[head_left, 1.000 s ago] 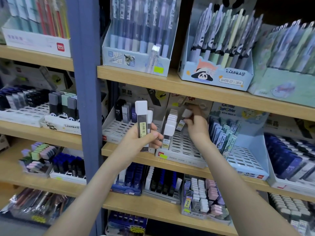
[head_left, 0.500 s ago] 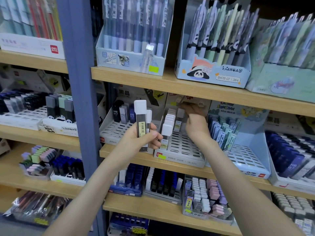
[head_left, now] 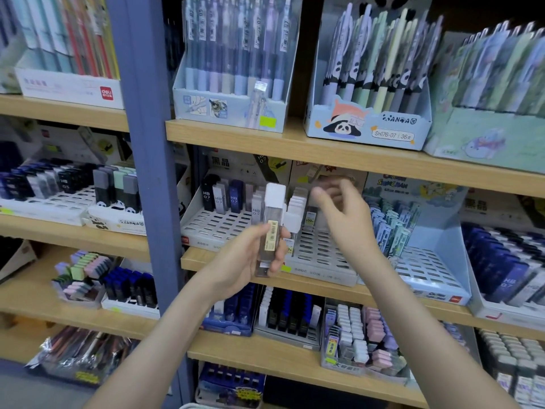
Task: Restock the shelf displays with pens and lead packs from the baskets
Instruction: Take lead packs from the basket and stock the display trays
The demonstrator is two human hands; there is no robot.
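The person is partway through restocking the lead display on the middle shelf (head_left: 203, 261). The left hand (head_left: 244, 261) is gripping a small bunch of lead packs (head_left: 272, 231), clear cases with white caps and a yellow barcode label, with the thumb on one side and the fingers curling round the other. It is holding them upright in front of the shelf edge, clear of any tray. The right hand (head_left: 348, 219) is hovering over the white slotted tray (head_left: 321, 252). Its fingers are loosely bent and spread, and although blur is softening them, it appears to be holding nothing. Just beside its fingertips, a row of white-capped packs (head_left: 296, 206) is standing in the back slots of that tray, while the front slots are lying bare. The step in hand is judged to be the transfer of packs one at a time from the left hand's bunch into that tray. The next move is probably calling for the right hand to pinch a single pack by its cap, draw it free without loosening the others, and seat it upright in the open slot nearest the standing row. The neighbouring tray of dark HB packs (head_left: 219, 199) is sitting to the left and is not being touched. No basket is showing in this view.
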